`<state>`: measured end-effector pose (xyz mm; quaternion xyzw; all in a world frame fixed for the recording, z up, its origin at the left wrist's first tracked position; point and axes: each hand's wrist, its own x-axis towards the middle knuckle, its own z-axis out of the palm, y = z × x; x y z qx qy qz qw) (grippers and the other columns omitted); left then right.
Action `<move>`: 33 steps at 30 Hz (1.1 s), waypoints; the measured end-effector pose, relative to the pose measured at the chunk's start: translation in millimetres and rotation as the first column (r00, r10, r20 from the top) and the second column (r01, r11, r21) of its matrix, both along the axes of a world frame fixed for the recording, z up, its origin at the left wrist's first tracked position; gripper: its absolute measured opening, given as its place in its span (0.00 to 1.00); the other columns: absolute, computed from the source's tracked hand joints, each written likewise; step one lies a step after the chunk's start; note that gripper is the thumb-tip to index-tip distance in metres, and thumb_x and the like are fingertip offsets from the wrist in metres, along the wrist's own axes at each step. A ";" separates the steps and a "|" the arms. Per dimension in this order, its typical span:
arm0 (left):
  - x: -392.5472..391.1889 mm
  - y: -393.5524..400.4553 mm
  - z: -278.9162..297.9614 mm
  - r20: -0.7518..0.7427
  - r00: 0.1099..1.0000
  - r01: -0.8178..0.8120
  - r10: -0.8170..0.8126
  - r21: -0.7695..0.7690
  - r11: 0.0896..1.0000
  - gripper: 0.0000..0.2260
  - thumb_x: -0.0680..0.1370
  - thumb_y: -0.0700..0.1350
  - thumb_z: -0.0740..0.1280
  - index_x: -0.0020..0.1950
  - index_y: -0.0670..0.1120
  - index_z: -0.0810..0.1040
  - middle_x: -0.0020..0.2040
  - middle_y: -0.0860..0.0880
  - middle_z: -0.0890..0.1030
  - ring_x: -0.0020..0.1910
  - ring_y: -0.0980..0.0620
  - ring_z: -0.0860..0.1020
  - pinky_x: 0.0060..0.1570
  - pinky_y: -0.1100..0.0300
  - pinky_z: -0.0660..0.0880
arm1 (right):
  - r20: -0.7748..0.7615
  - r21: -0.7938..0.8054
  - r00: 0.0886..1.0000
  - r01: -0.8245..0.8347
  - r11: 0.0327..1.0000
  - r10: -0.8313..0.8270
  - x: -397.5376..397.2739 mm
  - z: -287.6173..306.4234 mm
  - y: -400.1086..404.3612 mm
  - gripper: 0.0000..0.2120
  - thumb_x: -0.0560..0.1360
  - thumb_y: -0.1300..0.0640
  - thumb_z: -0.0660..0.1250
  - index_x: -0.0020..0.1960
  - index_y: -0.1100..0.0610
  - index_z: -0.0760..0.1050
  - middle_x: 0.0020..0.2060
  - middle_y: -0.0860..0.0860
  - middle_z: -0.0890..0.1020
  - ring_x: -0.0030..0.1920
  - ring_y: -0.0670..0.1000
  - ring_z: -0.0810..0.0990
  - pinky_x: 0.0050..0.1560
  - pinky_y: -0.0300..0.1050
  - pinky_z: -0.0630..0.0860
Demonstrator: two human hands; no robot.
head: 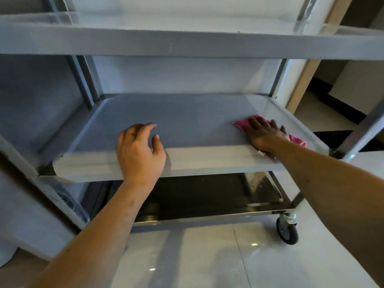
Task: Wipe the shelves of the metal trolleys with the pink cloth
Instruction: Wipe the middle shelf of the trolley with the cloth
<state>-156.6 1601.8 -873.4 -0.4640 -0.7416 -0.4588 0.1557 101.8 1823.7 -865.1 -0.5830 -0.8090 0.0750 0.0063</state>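
Head view: the middle shelf (pixel 187 119) of the metal trolley (pixel 145 42) lies grey and dull over a glossy pale tiled floor (pixel 207 256). The right hand (pixel 265 133) presses flat, fingers straight, on the pink cloth (pixel 242 125) at the shelf's right end; the left hand (pixel 139 151) rests loosely curled on the front lip, holding nothing. The bottom shelf (pixel 207 196) sits in shadow (one caster (pixel 287 230) shows); the trolley's top is cut off.
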 end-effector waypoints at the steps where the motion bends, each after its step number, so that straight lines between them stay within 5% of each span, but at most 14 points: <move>1: 6.2 3.9 1.6 0.001 1.000 0.017 -0.017 -0.001 1.000 0.13 0.78 0.43 0.70 0.63 0.47 0.79 0.59 0.46 0.80 0.62 0.43 0.74 0.60 0.47 0.74 | 0.015 -0.003 1.000 0.018 1.000 -0.018 13.0 0.0 1.9 0.36 0.80 0.28 0.42 0.83 0.41 0.42 0.83 0.47 0.45 0.82 0.59 0.43 0.79 0.67 0.40; 7: 37.9 26.4 9.9 -0.025 0.994 0.101 -0.102 -0.027 0.994 0.13 0.79 0.45 0.69 0.63 0.47 0.80 0.58 0.46 0.81 0.60 0.43 0.74 0.56 0.53 0.69 | 0.076 -0.022 0.991 0.109 0.994 -0.108 61.5 3.1 2.4 0.34 0.81 0.29 0.42 0.82 0.40 0.40 0.83 0.48 0.42 0.82 0.59 0.41 0.78 0.68 0.39; 18: 91.0 63.8 16.1 -0.041 0.971 0.230 -0.237 -0.133 0.964 0.17 0.80 0.49 0.66 0.68 0.48 0.77 0.61 0.46 0.81 0.63 0.44 0.74 0.61 0.48 0.72 | 0.024 -0.049 0.986 0.168 0.984 -0.167 45.9 2.6 -10.0 0.32 0.84 0.34 0.43 0.83 0.43 0.39 0.83 0.51 0.40 0.81 0.62 0.37 0.77 0.68 0.35; 33: -39.5 -6.9 16.4 -0.067 0.994 -0.091 0.081 -0.165 0.982 0.18 0.80 0.49 0.67 0.69 0.47 0.78 0.63 0.44 0.80 0.65 0.42 0.74 0.65 0.43 0.71 | 0.008 -0.008 0.920 -0.391 0.920 0.391 -224.5 -3.6 -92.5 0.34 0.83 0.33 0.46 0.83 0.44 0.39 0.83 0.50 0.40 0.81 0.61 0.37 0.79 0.66 0.38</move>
